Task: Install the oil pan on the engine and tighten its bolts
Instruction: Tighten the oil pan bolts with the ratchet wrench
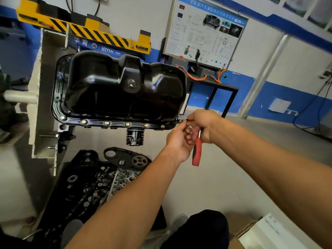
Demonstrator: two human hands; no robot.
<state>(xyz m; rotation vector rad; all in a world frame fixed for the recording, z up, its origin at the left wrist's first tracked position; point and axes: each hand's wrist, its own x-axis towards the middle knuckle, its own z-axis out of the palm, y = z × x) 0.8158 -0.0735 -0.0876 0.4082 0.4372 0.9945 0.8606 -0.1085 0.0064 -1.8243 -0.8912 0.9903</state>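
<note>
The oil pan (122, 87) sat in place left of centre, bolts (127, 124) seated along its near flange. The right hand (203, 123) and left hand (179, 141) both gripped a red-handled ratchet (196, 151) at the near right corner — final tightening seemingly remained.

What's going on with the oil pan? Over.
Right hand grips ratchet at pan's right corner; left hand beside it, grip unclear. Oil pan seated, near-edge bolts in. Nothing blocking.

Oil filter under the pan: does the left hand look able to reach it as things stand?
Probably yes. The space between the left hand and the oil filter is open, but that hand seems to hold the ratchet.
</note>
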